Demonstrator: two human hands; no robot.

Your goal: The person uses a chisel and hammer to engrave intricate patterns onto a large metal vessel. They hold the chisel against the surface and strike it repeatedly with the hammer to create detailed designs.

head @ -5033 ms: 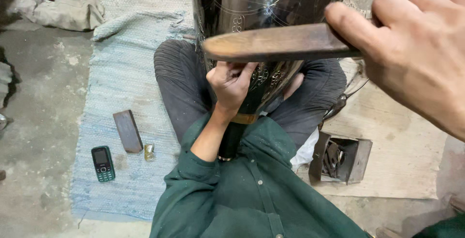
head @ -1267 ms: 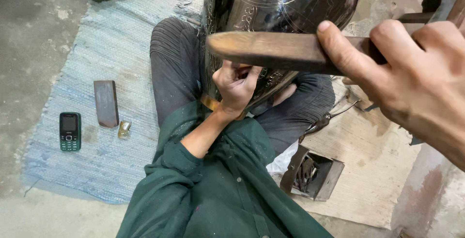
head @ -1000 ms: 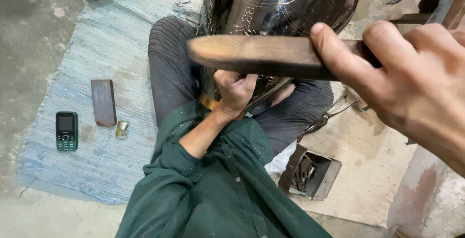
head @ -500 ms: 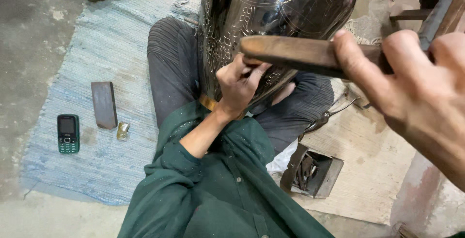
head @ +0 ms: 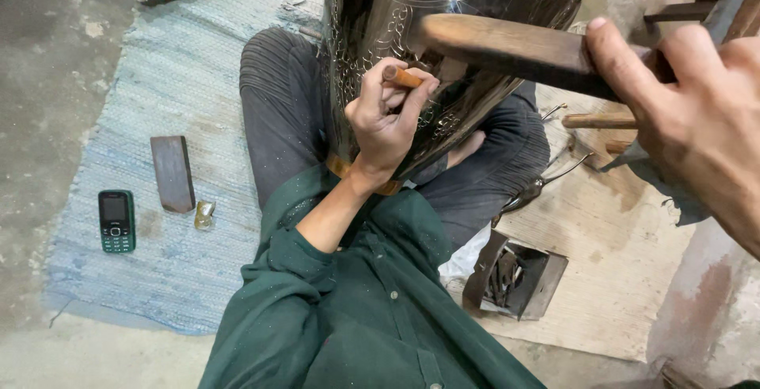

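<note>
Two hands were at work, and much around them was cut off. Only the lower part of the dark engraved metal vessel [head: 443, 56] showed, its top lost past the upper edge of the view, and it rested between the person's crossed legs. One wooden mallet [head: 507, 45] was held by the right hand [head: 697, 112], fingers wrapped shut round its handle, whose far end was hidden behind the hand; the wrist ran out of view at the right edge. The left hand [head: 384, 120] was closed on one small chisel [head: 402, 77], only its brown butt end visible, its tip hidden against the vessel. The mallet's head hung just beside that butt end; whether they touched could not be told.

On the blue woven mat [head: 182, 56], near its left edge, lay one mobile phone [head: 116, 220], one dark flat block [head: 172, 172] and one small brass piece [head: 204, 214]. One open metal box [head: 514, 274] sat on a board at the right, its contents too dark to make out.
</note>
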